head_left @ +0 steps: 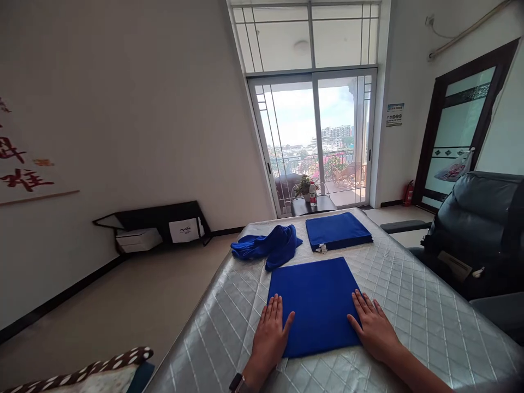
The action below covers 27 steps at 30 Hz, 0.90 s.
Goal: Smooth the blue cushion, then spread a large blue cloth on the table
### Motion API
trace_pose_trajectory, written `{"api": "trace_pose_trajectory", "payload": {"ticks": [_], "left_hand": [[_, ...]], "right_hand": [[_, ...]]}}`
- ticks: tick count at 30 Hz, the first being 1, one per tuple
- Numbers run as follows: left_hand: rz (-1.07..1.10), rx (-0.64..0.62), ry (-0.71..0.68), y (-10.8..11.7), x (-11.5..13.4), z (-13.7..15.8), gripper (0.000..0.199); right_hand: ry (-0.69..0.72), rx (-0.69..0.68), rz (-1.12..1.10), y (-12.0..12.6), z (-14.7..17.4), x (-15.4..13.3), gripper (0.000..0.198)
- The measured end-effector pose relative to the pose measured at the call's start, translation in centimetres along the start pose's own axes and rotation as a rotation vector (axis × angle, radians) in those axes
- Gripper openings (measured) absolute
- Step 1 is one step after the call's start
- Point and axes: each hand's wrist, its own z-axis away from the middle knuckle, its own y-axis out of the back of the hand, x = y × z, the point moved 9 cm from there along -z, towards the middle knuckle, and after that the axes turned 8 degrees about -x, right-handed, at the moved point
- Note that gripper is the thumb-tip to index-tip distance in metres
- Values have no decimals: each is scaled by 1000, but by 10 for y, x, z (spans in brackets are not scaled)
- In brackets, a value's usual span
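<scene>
Two bare hands rest palm down on a folded blue cloth, which lies flat near the middle of a silver quilted surface. The left hand lies along the left edge, fingers together and extended, thumb out over the cloth. The right hand mirrors it at the right edge, fingers slightly spread. Neither appears to be gripping.

The cloth lies between the hands and runs on to the far side, past both sets of fingertips. Its outline is nearly square, so no long axis stands out. Neither hand is clearly nearer its middle. Far right of it sits a stack of folded blue cloth, well apart from the fingers and nearer the right hand. Far left is a crumpled cloth, also blue, nearer the left hand; its near end comes close to the folded cloth's far left corner, and whether they touch is hard to tell.

Both palms are hidden from above, as is whatever lies inside the folds. The layers of the stack cannot be counted, and print on its white tag is too small to read. Both forearms run out of view at the bottom; a dark watch on the left wrist is partly cut off. What supports the quilted surface is hidden.
</scene>
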Motion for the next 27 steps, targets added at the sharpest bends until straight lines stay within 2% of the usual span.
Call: {"api": "trace_pose_trajectory", "payload": {"ticks": [3,7,9,11,13,15,18,24,27], "left_hand": [[25,-48,-105,2,37,1,71],[72,-88,-388,4,131,2,64],[95,-83,-484,3,174,-1,62],[114,-83,-519,-1,202,-6,61],[126,-85,-511,-6,213,-12,62],[129,-86,-497,-9,208,-14,61],[105,-99,-442,-10,175,-11,62],[30,-172,-135,-14,55,9,72],[13,-164,-29,-18,12,22,74]], "right_hand": [[-4,-2,-8,1,-1,1,73],[-12,-7,6,1,0,3,72],[-8,-8,17,-1,0,4,69],[9,-16,37,-3,0,4,64],[24,-20,46,-5,0,3,61],[18,-17,30,-5,-1,4,63],[-8,-5,-10,-2,-1,7,69],[-20,-34,-4,0,-2,6,72],[-17,-26,-5,-1,-3,6,72]]}}
